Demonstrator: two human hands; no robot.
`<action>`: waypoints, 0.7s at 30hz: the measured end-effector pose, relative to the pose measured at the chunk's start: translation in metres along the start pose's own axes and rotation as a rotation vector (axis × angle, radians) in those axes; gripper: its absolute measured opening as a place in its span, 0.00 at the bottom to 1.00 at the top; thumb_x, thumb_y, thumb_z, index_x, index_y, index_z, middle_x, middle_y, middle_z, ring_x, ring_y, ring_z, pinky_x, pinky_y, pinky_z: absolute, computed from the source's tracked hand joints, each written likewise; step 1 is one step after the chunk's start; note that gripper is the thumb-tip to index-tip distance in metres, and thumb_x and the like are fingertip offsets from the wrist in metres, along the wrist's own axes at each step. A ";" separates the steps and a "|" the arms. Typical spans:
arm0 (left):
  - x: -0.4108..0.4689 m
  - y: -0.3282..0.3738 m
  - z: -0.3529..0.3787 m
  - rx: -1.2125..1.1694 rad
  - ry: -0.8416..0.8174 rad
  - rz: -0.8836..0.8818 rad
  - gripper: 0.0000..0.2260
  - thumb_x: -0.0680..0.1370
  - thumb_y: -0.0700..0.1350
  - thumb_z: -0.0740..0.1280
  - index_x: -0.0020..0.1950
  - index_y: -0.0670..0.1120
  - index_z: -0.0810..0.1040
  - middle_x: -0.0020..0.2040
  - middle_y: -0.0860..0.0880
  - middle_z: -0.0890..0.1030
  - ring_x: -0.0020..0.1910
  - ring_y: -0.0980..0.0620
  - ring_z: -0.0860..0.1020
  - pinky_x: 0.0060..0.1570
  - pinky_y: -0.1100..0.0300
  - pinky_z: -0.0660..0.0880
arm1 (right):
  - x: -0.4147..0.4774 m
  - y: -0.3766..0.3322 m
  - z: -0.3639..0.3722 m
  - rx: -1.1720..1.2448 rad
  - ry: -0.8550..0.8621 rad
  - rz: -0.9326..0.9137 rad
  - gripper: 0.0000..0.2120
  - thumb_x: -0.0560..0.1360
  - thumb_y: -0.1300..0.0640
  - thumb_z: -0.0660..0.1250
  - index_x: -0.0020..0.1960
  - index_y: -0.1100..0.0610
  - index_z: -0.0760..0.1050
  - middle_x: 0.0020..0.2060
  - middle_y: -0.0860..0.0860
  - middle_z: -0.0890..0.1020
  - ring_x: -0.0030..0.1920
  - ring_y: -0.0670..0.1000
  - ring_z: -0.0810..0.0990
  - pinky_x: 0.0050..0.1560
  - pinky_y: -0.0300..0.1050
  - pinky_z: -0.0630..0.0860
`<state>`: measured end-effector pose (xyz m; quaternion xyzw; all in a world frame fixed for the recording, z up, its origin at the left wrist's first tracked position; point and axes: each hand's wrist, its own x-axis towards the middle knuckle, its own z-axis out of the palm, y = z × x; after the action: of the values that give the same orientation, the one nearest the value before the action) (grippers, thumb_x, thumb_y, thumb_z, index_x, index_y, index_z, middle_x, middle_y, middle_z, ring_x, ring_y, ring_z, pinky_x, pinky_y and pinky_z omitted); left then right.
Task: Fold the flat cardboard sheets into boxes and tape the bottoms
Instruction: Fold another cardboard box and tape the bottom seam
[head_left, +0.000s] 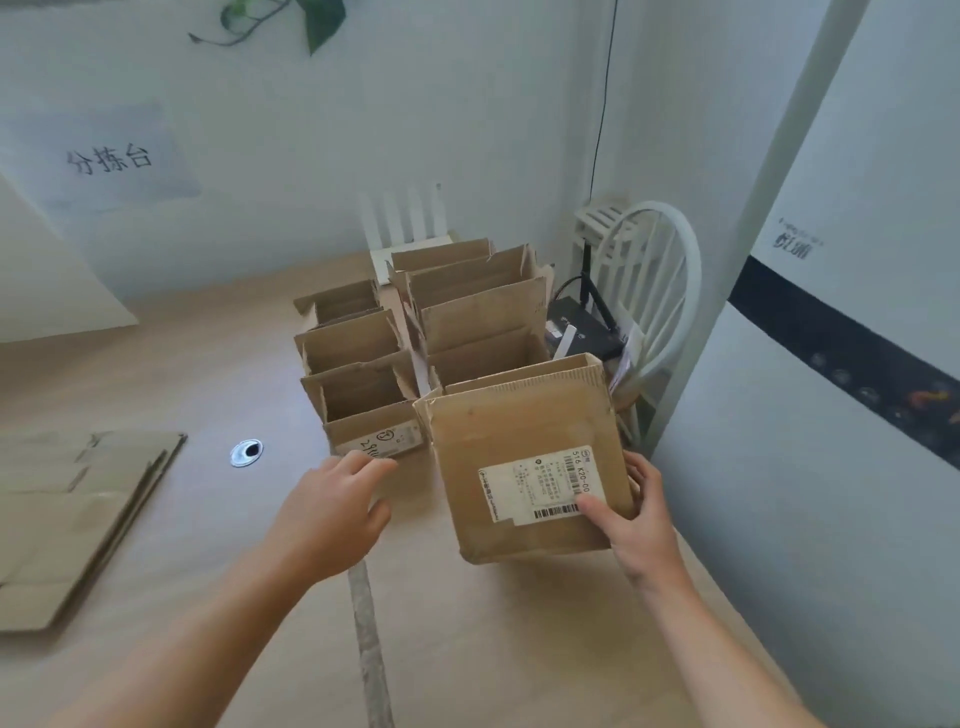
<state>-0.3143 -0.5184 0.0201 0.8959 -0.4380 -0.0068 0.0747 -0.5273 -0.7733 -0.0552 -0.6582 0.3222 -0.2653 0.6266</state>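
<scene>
2 hands and 2 forearms in view, all bare. Left hand (332, 499): back and knuckles showing, slim fingers. Right hand (636, 525): thumb with short nail visible. Left forearm (208, 623) and right forearm (727, 644): slender, smooth, uncovered to frame edge.

I see a brown folded cardboard box (524, 441) bearing a white, black-barcoded label (535, 486); at nine o'clock, tan flat cardboard sheets (78, 519).

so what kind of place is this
Probably a small packing or sorting room: rows of folded boxes on a table, a stack of flat sheets beside them, and a wall sign that reads sorting table.
</scene>
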 end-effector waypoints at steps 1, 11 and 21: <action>0.009 0.006 0.002 0.025 0.007 -0.003 0.15 0.74 0.47 0.66 0.60 0.49 0.80 0.49 0.51 0.81 0.47 0.43 0.80 0.43 0.53 0.77 | 0.019 0.003 -0.007 -0.006 -0.024 0.014 0.31 0.67 0.53 0.80 0.60 0.32 0.68 0.58 0.36 0.78 0.60 0.39 0.77 0.57 0.45 0.79; 0.064 0.029 0.033 0.011 -0.113 -0.200 0.21 0.74 0.56 0.57 0.64 0.52 0.77 0.55 0.53 0.79 0.55 0.47 0.78 0.47 0.55 0.75 | 0.124 0.029 -0.024 -0.020 -0.232 0.045 0.36 0.66 0.52 0.80 0.67 0.38 0.66 0.62 0.41 0.77 0.62 0.41 0.78 0.59 0.49 0.79; 0.067 0.039 0.049 -0.185 -0.154 -0.314 0.25 0.75 0.60 0.57 0.69 0.52 0.75 0.61 0.54 0.77 0.61 0.51 0.74 0.58 0.57 0.71 | 0.148 0.038 -0.039 -0.151 -0.316 0.171 0.44 0.63 0.51 0.82 0.69 0.36 0.59 0.54 0.31 0.79 0.57 0.36 0.78 0.61 0.44 0.76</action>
<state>-0.3069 -0.6007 -0.0191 0.9393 -0.2950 -0.1273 0.1208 -0.4632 -0.9110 -0.0980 -0.7072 0.2934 -0.0794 0.6383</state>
